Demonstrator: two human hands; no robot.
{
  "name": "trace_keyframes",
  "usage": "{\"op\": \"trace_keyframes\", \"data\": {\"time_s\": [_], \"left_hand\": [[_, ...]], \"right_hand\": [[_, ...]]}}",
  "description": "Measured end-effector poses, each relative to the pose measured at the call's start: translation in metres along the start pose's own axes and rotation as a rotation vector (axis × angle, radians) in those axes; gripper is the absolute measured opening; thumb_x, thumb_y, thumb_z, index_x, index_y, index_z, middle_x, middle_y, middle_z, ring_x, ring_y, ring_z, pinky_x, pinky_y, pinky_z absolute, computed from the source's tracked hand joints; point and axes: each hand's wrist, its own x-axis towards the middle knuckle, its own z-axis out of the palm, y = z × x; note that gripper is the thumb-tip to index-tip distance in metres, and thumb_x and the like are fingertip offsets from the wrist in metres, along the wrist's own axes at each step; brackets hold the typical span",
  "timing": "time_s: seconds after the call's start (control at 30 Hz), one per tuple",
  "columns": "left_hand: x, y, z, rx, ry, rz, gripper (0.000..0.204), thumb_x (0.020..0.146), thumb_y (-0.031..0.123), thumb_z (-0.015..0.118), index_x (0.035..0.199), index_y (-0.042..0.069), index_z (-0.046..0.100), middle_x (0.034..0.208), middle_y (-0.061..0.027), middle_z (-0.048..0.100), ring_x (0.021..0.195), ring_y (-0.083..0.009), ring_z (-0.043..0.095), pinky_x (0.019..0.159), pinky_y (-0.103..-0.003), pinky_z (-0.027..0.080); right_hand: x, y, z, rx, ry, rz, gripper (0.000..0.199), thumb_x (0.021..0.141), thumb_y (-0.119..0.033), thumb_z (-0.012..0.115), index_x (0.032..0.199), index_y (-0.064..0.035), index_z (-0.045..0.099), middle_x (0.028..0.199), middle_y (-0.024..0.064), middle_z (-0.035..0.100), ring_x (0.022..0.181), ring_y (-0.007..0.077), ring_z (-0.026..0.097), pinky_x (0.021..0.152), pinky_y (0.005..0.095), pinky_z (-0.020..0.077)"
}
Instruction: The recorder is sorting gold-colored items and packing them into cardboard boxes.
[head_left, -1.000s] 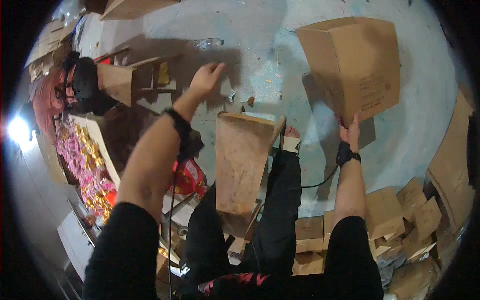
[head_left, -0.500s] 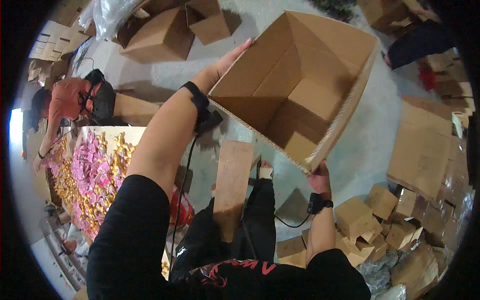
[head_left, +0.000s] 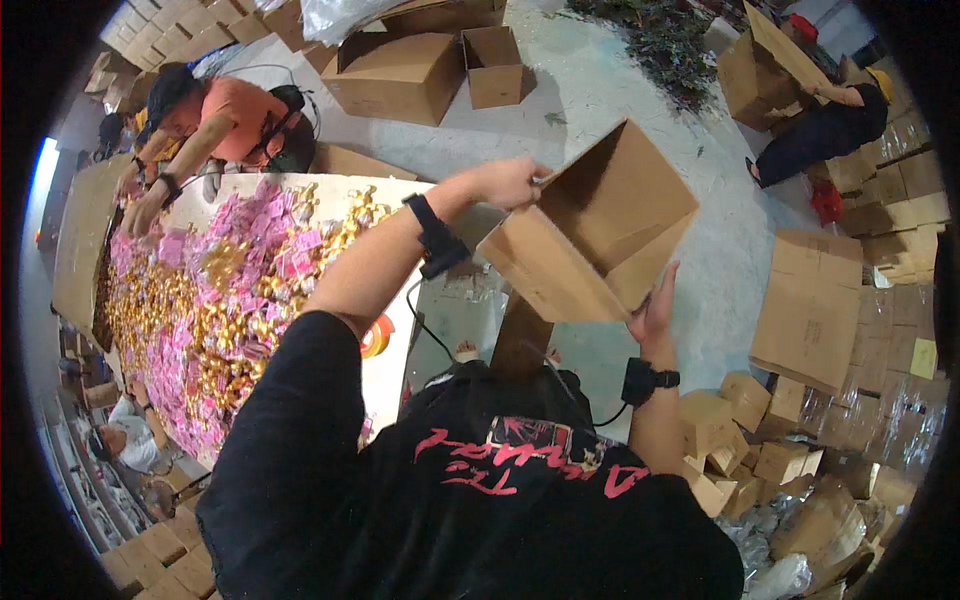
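An open, unlidded cardboard box (head_left: 548,268) hangs tilted in front of me, and its bare inner walls show through the opening. My left hand (head_left: 512,184) is closed on the upper left edge of the box, fingers curled over the rim. At the lower right corner, my right hand (head_left: 655,306) supports the box with the palm against its side; part of that hand is behind the cardboard. On the left, a pale table (head_left: 400,335) bears a wide heap of gold pieces (head_left: 362,212) and pink packets (head_left: 262,215).
A co-worker in an orange shirt (head_left: 240,118) reaches over the table's far side. Another person (head_left: 835,125) handles a large carton (head_left: 745,85) at far right. Small boxes (head_left: 745,400) pile up at right beside a flattened cardboard sheet (head_left: 808,310). A wooden bench (head_left: 522,338) stands before me.
The box has turned and tipped, so its outer near wall now shows. Both hands kept hold of it. My view has shifted, bringing more of the table into sight.
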Motion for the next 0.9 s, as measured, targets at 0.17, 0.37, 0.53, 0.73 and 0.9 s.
{"op": "trace_keyframes", "data": {"time_s": [0.17,0.37,0.53,0.73,0.9], "left_hand": [[-0.039,-0.065,0.141,-0.113,0.305,-0.027,0.043,0.093,0.013,0.051,0.135,0.003,0.055,0.115,-0.0249,0.066,0.11,-0.0323,0.065,0.096,-0.039,0.049],[-0.1,-0.121,0.26,-0.294,0.673,-0.571,0.076,0.089,0.046,0.066,0.142,-0.002,0.042,0.131,-0.0234,0.059,0.12,-0.0325,0.059,0.1,-0.04,0.046],[-0.181,-0.1,0.25,-0.871,0.756,-0.733,0.073,0.092,0.057,0.056,0.132,-0.005,0.053,0.118,-0.0232,0.064,0.107,-0.028,0.064,0.093,-0.038,0.05],[-0.312,-0.14,0.301,-0.484,1.027,-0.926,0.046,0.092,0.037,0.06,0.113,-0.003,0.068,0.095,-0.0168,0.071,0.086,-0.0246,0.067,0.081,-0.037,0.052],[-0.387,-0.136,0.331,-0.545,1.105,-1.151,0.039,0.09,0.032,0.063,0.11,0.0,0.07,0.086,-0.0113,0.071,0.074,-0.0193,0.065,0.071,-0.036,0.053]], "right_hand": [[-0.009,0.078,-0.065,-0.378,0.085,0.2,0.046,0.096,-0.037,0.058,0.124,-0.0003,0.058,0.114,0.0146,0.065,0.097,0.0309,0.066,0.082,0.0457,0.0564],[0.009,0.166,-0.133,-0.579,0.098,0.566,0.02,0.093,-0.015,0.055,0.103,0.0005,0.064,0.087,0.0157,0.068,0.074,0.031,0.069,0.065,0.0449,0.0589],[0.008,0.156,-0.143,-0.31,-0.127,0.67,0.02,0.096,-0.018,0.057,0.103,0.0002,0.062,0.089,0.0144,0.069,0.081,0.0305,0.069,0.077,0.0463,0.0585],[-0.032,0.139,-0.069,-0.178,-0.102,0.866,0.048,0.102,-0.026,0.032,0.123,0.0113,0.054,0.123,0.0254,0.063,0.116,0.038,0.061,0.097,0.0465,0.0535],[-0.021,0.156,-0.05,-0.076,-0.047,0.953,0.051,0.103,-0.03,0.032,0.123,0.0103,0.055,0.123,0.0209,0.065,0.115,0.0368,0.062,0.087,0.0451,0.0586]]}}
